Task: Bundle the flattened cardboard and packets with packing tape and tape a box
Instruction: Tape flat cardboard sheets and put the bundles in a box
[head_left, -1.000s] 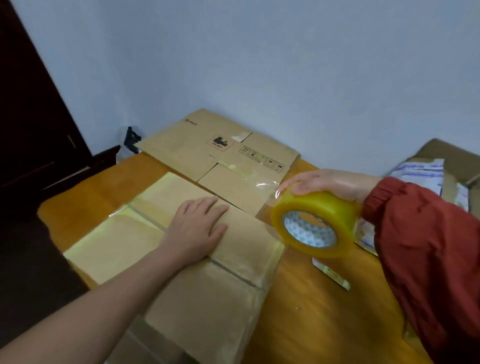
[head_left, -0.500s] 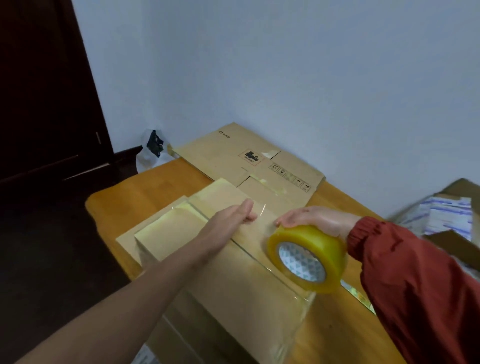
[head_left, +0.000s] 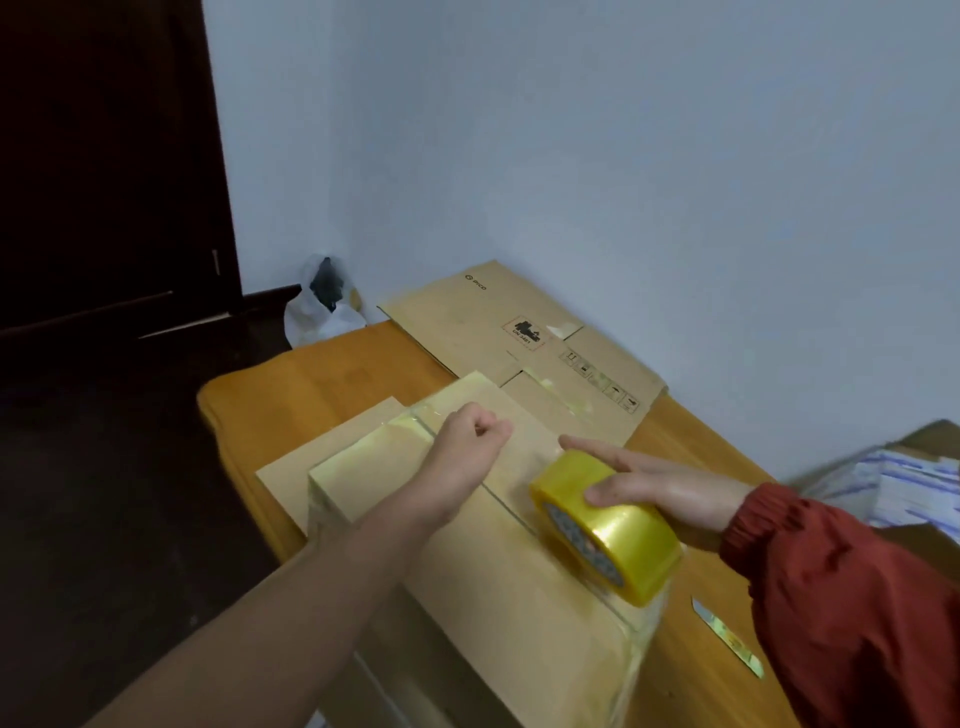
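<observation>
A closed brown cardboard box stands on the wooden table, its top and sides shiny with clear tape. My left hand rests on the box top, fingers curled into a loose fist, holding nothing that I can see. My right hand, in a red sleeve, grips a yellow roll of packing tape and holds it against the box top near the right edge. A flattened cardboard box with printed marks lies behind, against the wall.
A flat cardboard sheet lies under the box at its left. A strip of tape backing lies on the table at the right. White and blue packets sit at the far right. A plastic bag is on the dark floor.
The tape roll came down from the air onto the box top. My left hand went from flat on the box to a loose fist. The view shifted up and left.
</observation>
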